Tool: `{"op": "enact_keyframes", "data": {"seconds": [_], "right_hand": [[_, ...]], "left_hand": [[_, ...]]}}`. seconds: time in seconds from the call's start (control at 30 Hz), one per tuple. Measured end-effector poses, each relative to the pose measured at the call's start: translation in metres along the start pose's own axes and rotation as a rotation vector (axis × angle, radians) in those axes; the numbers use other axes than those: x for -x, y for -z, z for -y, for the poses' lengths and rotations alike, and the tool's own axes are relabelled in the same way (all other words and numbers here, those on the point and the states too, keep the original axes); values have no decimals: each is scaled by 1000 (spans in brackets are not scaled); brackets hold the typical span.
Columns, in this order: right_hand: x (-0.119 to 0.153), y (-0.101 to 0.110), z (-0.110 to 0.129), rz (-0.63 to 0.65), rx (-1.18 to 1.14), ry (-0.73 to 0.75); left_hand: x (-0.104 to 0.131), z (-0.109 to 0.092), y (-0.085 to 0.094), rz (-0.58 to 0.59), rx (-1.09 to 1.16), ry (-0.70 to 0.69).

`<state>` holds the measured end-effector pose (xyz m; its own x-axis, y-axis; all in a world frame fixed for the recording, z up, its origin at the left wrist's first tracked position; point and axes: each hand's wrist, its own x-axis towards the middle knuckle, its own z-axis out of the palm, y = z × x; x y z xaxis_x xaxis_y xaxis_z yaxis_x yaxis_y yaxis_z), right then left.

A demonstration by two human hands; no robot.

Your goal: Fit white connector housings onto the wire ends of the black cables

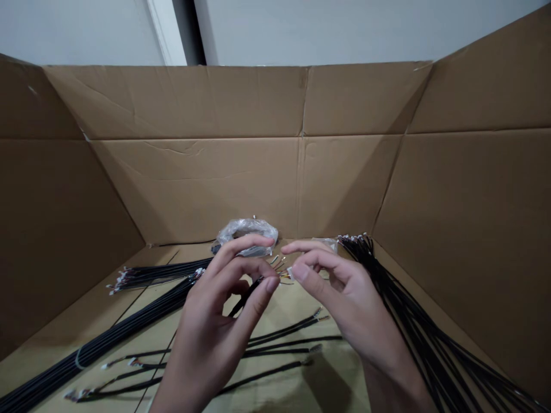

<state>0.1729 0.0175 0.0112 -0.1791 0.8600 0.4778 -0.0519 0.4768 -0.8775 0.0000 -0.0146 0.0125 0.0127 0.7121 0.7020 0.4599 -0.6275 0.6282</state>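
Observation:
Near the middle, my left hand (224, 315) pinches a black cable (246, 299) between thumb and fingers. Thin coloured wires (282, 269) fan out from the cable's end, between my two hands. My right hand (344, 292) is closed at the fingertips on a small white connector (290, 273) on the right side of those wires. Both index fingers are raised above the pinch. Below my hands, several loose black cables (279, 346) lie across the cardboard surface, some with white connectors (80, 394) at their left ends.
A tied bundle of black cables (116, 341) lies at the left, with another bundle (167, 269) behind it. More black cables (413, 321) run down the right side. A clear plastic bag (247, 229) sits at the back. Cardboard walls (193, 172) enclose the surface.

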Motion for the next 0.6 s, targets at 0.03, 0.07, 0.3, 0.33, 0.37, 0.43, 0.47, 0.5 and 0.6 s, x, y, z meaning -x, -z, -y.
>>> {"op": "enact_keyframes", "data": {"seconds": [0.03,0.07,0.3,0.33,0.37,0.43,0.47,0.5,0.6], "right_hand": [[0,0,1,16,-19,-30],[0,1,1,26,-38,-59],[1,5,1,23,-36,-57],[1,6,1,25,-34,-48],[1,6,1,28,-41,-46],[0,6,0,36,-74,-56],[-1,6,0,42,-99,-68],[-2,6,0,49,-127,-82],[-4,5,-2,74,-248,-133]], "left_hand": [[0,0,0,4,-7,-3],[0,0,0,7,-11,-10],[-2,-1,-2,18,-22,-14],[-2,-1,-2,22,-20,-21],[-2,-2,-2,29,-22,-20],[-1,-2,-1,39,-37,-14],[0,-2,-1,43,-48,-15],[0,-2,-1,40,-63,-22],[3,-1,-2,12,-135,-74]]}}
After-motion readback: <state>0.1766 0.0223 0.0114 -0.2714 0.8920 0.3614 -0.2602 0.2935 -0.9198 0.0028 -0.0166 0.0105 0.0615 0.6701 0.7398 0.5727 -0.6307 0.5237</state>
